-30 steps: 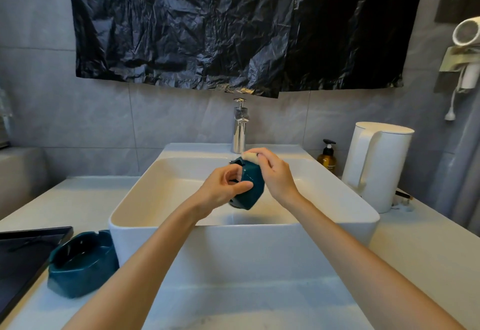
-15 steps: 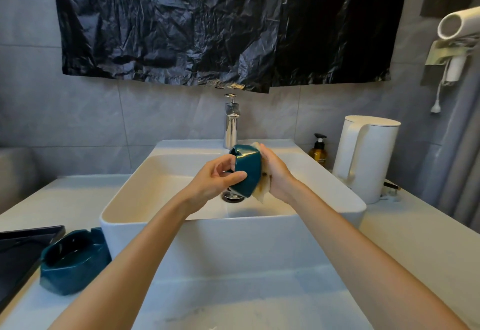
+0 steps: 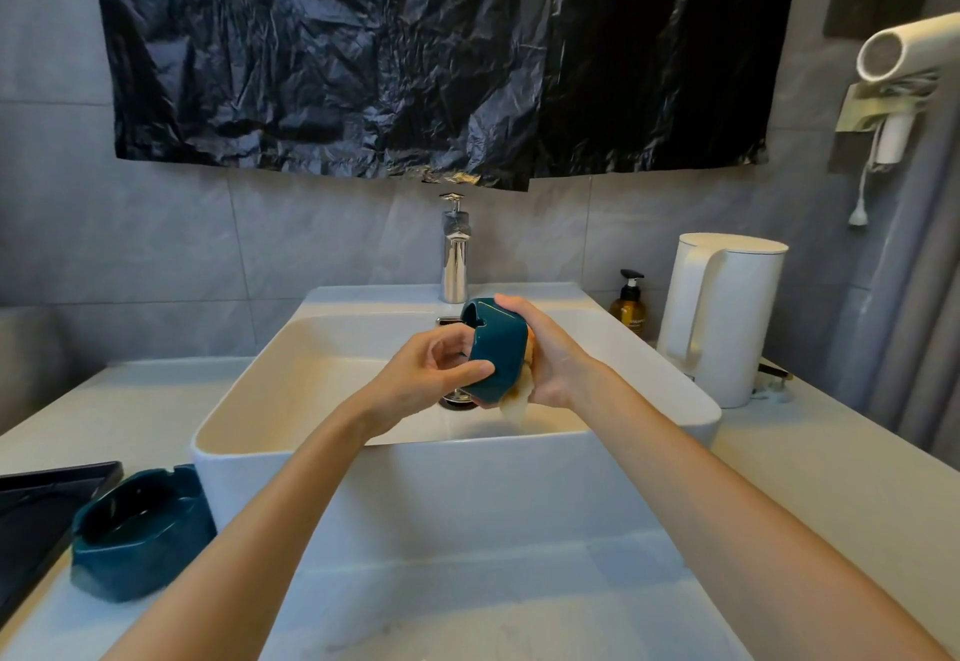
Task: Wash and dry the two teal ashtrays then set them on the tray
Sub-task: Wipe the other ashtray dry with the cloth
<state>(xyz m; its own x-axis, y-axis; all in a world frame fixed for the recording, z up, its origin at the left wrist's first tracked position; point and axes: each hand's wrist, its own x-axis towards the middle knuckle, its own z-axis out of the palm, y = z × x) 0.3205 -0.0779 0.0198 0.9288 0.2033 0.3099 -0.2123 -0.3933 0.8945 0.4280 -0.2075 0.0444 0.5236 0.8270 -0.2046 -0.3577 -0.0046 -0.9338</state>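
One teal ashtray [image 3: 496, 353] is tipped on edge over the sink [image 3: 249, 431]. The left hand [image 3: 426, 374] has its fingers curled round the rim, and the right hand [image 3: 550, 359] has fingers clamped on a yellowish sponge [image 3: 519, 395] against its underside. The second ashtray [image 3: 140, 530] sits upright near the counter [image 3: 831, 478] left edge, just beside the black tray [image 3: 31, 504].

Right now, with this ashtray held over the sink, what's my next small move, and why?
Probably rub the pale sponge round the underside of the held ashtray: your right hand presses it there, your left hand grips the rim over the sink, and no water shows at the tap. The second ashtray sits on the counter beside the tray.
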